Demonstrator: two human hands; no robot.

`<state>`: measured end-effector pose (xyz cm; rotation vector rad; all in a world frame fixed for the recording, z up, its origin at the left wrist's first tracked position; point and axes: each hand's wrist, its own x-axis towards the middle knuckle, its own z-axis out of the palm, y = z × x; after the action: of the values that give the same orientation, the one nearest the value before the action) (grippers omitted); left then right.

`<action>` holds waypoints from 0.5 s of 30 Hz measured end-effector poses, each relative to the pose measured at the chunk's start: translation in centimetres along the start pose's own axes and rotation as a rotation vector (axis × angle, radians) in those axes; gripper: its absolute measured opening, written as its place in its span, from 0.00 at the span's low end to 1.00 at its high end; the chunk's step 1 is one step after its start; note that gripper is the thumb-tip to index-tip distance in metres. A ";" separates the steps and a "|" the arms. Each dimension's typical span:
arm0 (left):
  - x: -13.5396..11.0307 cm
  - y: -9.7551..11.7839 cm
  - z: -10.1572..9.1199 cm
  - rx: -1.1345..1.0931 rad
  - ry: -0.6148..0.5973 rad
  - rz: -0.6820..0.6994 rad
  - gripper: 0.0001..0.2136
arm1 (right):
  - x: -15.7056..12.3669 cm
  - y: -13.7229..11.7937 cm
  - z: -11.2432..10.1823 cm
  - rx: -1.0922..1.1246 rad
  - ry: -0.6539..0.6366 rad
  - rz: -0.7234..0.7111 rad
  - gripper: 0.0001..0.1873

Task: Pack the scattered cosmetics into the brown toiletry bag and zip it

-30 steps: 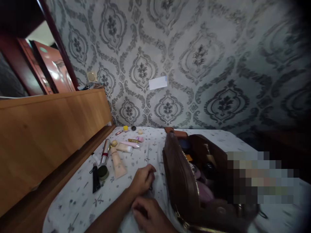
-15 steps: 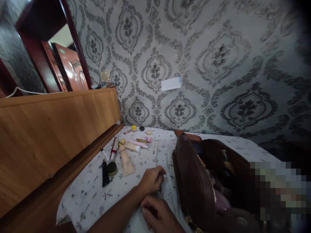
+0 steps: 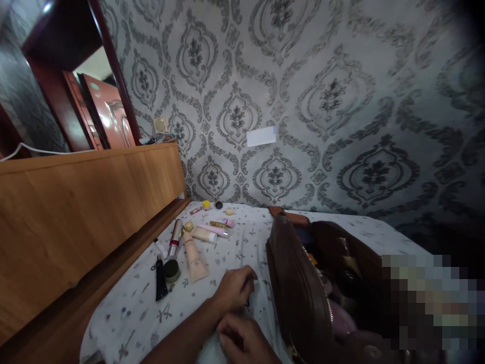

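Note:
My left hand (image 3: pixel 234 289) rests on the patterned white sheet (image 3: pixel 189 308) with its fingers curled loosely downward; nothing shows in them. Close below it, by the left wrist, lies my right hand (image 3: pixel 244 336), also curled, a dark hollow between thumb and fingers and no object visible there. To the right of both hands stands an open brown bag (image 3: pixel 293 273) with a gold zip. A pink item (image 3: pixel 342 321) and other things sit in its dark inside. Left of the hands are a beige tube (image 3: pixel 194 259), a dark-lidded jar (image 3: pixel 172 271) and a black tube (image 3: pixel 160 280).
Farther back lie a silver-and-red cylinder (image 3: pixel 175 238), a white-capped cream tube (image 3: pixel 203 234), a pink tube (image 3: pixel 214 229), a gold tube (image 3: pixel 218 224) and a small yellow pot (image 3: pixel 205 205). A wooden board (image 3: pixel 94 197) borders the left; the patterned wall (image 3: pixel 235 167) closes the back.
The view has shifted slightly, so the whole scene sits a little lower and farther left. Both hands stay where they were on the sheet, in the same pose.

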<state>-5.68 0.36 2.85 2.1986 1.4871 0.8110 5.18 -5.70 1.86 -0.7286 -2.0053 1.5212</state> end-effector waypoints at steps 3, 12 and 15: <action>0.0 -0.1 0.0 -0.002 -0.003 0.007 0.13 | 0.2 0.2 0.0 0.010 -0.016 0.016 0.03; 0.2 0.1 -0.3 0.045 -0.021 0.020 0.12 | 0.1 0.5 -0.1 0.007 -0.005 0.000 0.02; 0.3 0.0 -0.2 0.089 -0.037 0.050 0.12 | 0.2 0.6 0.0 0.006 -0.003 -0.003 0.03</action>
<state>-5.75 0.61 3.03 2.3114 1.4827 0.7281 5.14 -5.40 1.28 -0.7211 -2.0023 1.5277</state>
